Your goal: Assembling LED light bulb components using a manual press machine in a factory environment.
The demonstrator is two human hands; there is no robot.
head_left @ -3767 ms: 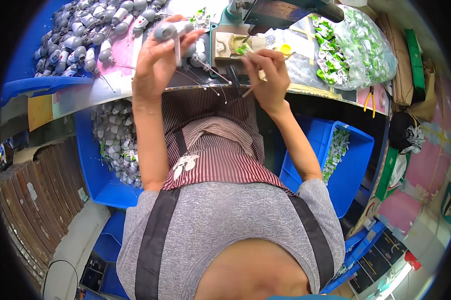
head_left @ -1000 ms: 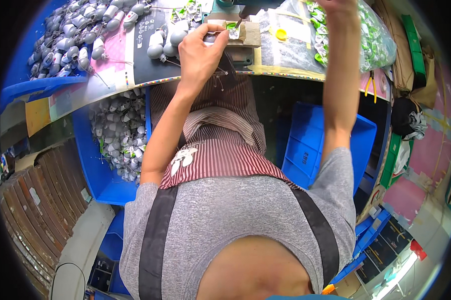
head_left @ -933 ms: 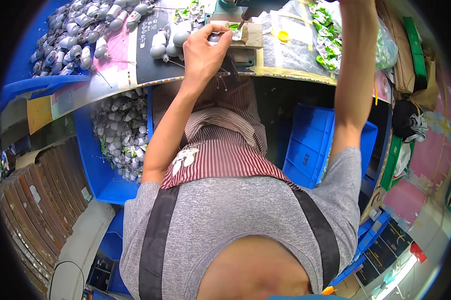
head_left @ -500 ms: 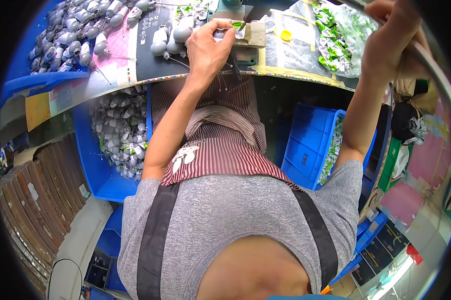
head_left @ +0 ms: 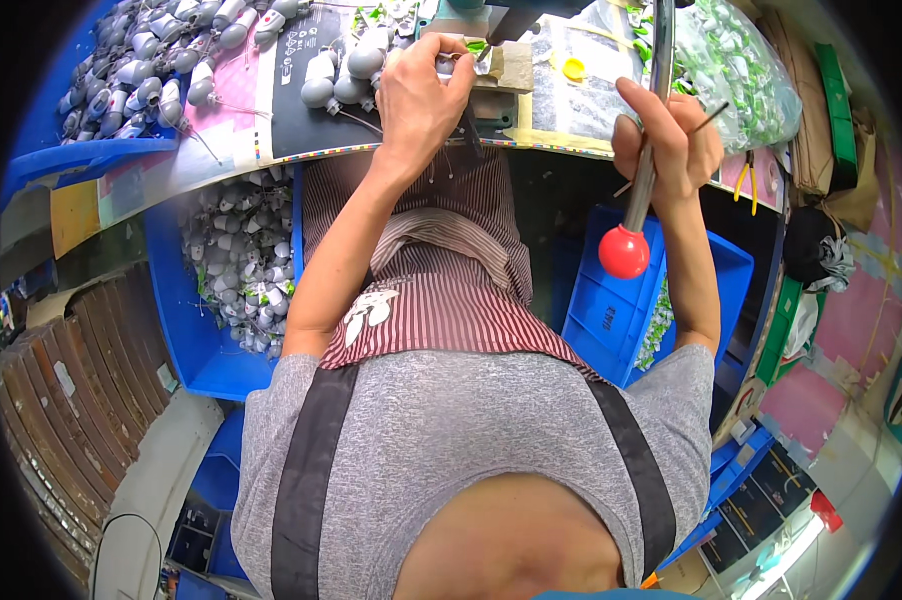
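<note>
At the far middle of the bench, my left hand pinches a small grey-and-white part, mostly hidden by the fingers, at the wooden block under the press. A small green-and-white piece shows just beyond the fingertips. Further right, my right hand is closed round the metal lever, which ends in a red ball knob below the hand. A thin dark rod also sticks out from between the right fingers. Several grey bulb-shaped parts with wires lie left of my left hand.
More grey-and-white parts heap up at the far left. A blue bin below holds others. Green-and-white pieces sit in a clear plastic bag on the right. Yellow-handled pliers hang at the edge; another blue bin stands below.
My right hand has swung the lever from the far right inward and toward me, bringing the red knob into plain view. My left hand stays nearly in place at the press.
</note>
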